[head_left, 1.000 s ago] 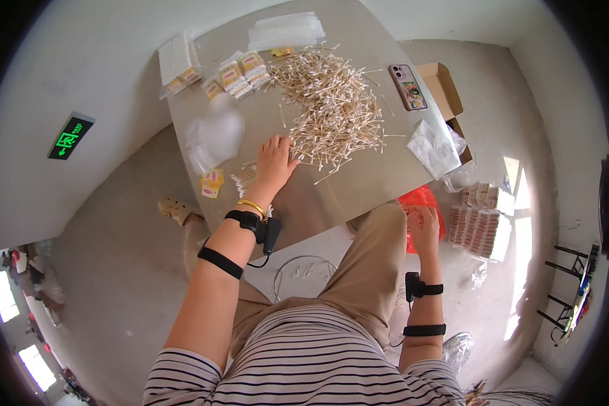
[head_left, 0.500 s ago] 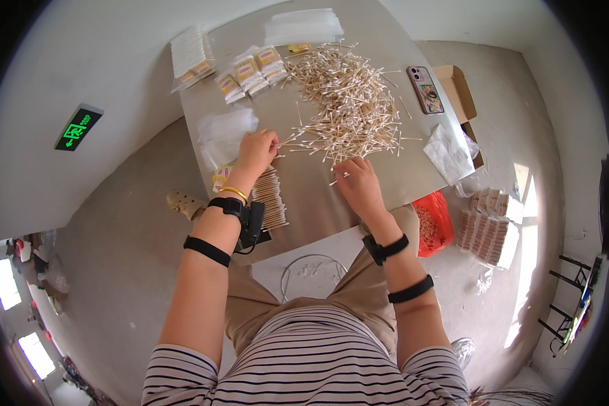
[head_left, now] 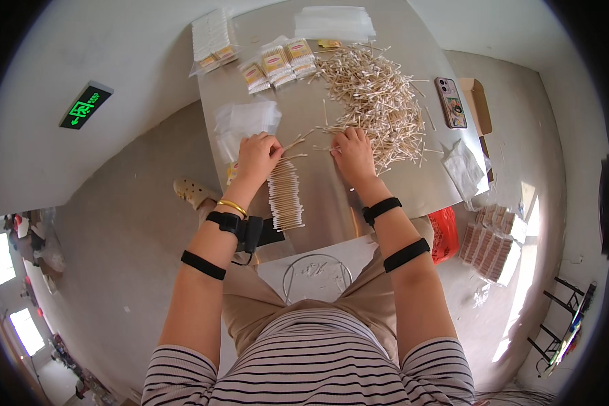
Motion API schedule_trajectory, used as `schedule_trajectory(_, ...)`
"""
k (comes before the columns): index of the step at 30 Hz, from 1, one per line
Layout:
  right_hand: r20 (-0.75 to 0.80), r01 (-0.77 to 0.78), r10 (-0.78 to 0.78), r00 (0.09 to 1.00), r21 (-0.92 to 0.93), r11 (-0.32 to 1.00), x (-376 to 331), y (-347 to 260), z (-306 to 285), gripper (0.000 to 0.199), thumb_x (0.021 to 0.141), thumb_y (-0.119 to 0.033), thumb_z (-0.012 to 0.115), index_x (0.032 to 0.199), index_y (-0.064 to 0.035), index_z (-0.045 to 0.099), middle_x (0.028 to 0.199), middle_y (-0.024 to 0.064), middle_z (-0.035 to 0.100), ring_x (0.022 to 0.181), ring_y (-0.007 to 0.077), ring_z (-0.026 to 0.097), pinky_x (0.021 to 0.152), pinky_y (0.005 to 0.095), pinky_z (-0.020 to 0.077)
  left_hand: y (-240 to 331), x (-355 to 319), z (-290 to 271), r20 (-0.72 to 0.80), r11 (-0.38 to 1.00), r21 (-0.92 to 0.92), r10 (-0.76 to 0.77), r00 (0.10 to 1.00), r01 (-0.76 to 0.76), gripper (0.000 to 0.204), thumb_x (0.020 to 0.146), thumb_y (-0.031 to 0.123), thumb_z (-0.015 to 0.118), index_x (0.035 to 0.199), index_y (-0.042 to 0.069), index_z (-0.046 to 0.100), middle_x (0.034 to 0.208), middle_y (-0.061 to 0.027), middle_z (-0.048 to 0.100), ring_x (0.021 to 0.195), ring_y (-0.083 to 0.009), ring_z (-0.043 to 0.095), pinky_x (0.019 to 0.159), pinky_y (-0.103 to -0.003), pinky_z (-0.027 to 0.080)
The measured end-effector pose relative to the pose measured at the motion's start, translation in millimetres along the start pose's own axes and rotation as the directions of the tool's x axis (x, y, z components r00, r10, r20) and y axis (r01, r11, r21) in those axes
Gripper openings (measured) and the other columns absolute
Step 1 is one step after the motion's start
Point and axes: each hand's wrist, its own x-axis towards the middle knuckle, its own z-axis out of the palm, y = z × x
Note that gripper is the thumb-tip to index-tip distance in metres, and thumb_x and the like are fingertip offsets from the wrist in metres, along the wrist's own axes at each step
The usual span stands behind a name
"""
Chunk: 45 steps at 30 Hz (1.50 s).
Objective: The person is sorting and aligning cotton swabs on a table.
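Note:
A big loose heap of cotton swabs (head_left: 379,95) covers the far right half of the metal table. At the near left, many swabs lie side by side in a neat row (head_left: 286,195). My left hand (head_left: 258,159) is at the far end of that row, fingers pinched on a few cotton swabs that stick out to the right. My right hand (head_left: 353,154) rests at the near left edge of the heap. Its fingers are curled together, and a swab end shows beside them; its palm side is hidden.
Clear plastic bags (head_left: 247,125) lie beyond my left hand. Filled swab packs (head_left: 277,64) sit farther back, with more bags (head_left: 335,24) at the far edge. On the right are a phone (head_left: 450,103) and crumpled plastic (head_left: 463,169). Bundled packs (head_left: 490,243) stand on the floor.
My right hand has moved away from me to the heap's edge, and its fingers have closed. My left hand stays by the row's far end. The whole view has shifted slightly.

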Motion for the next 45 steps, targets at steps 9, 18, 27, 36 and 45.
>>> schedule_trajectory(9,-0.008,0.045,-0.044,0.999,0.052,0.998,9,-6,13,0.015,0.078,-0.013,0.075,0.087,-0.0112,0.065,0.096,0.0058,0.059,0.101,0.0278,0.055,0.090,0.0409,0.0464,8,6,18,-0.129,0.995,0.080,-0.043,0.991,0.054,0.018,0.078,0.018,0.077,0.092,0.013,0.067,0.091,-0.0027,0.064,0.094,-0.0253,0.061,0.086,-0.041,0.043)
schedule_trajectory(18,-0.036,0.049,-0.046,0.998,0.089,0.995,5,1,12,0.015,0.077,-0.012,0.075,0.088,-0.0116,0.065,0.096,0.0052,0.061,0.099,0.0273,0.056,0.089,0.0412,0.0468,12,21,31,-0.016,0.995,-0.040,0.086,0.996,-0.086,0.007,0.079,0.010,0.072,0.085,0.011,0.069,0.086,-0.0041,0.064,0.088,-0.0255,0.062,0.082,-0.041,0.045)
schedule_trajectory(27,-0.116,0.044,-0.039,0.992,0.043,0.998,17,3,22,0.013,0.080,-0.016,0.073,0.088,-0.0113,0.065,0.094,0.0049,0.061,0.099,0.0271,0.056,0.089,0.0413,0.0461,0,6,18,-0.005,0.987,-0.114,0.115,0.993,-0.115,0.008,0.077,0.006,0.074,0.084,0.007,0.069,0.083,-0.0073,0.065,0.081,-0.0276,0.065,0.073,-0.040,0.049)
schedule_trajectory(36,-0.081,0.054,-0.053,0.995,0.005,0.999,29,-17,34,0.012,0.081,-0.017,0.072,0.088,-0.0123,0.063,0.093,0.0047,0.060,0.097,0.0269,0.056,0.086,0.0409,0.0453,1,-4,17,-0.028,0.993,-0.019,0.118,0.993,-0.118,0.013,0.079,0.011,0.074,0.088,0.010,0.066,0.089,-0.0041,0.063,0.089,-0.0274,0.061,0.080,-0.041,0.046)
schedule_trajectory(45,-0.122,0.138,-0.132,0.984,0.047,0.989,30,-22,25,0.014,0.081,-0.014,0.071,0.094,-0.0138,0.065,0.103,0.0046,0.058,0.103,0.0264,0.054,0.088,0.0396,0.0450,4,-6,18,0.003,0.996,-0.020,0.091,0.996,-0.091,0.017,0.080,0.009,0.073,0.095,0.011,0.066,0.095,-0.0033,0.062,0.095,-0.0262,0.060,0.083,-0.040,0.044)
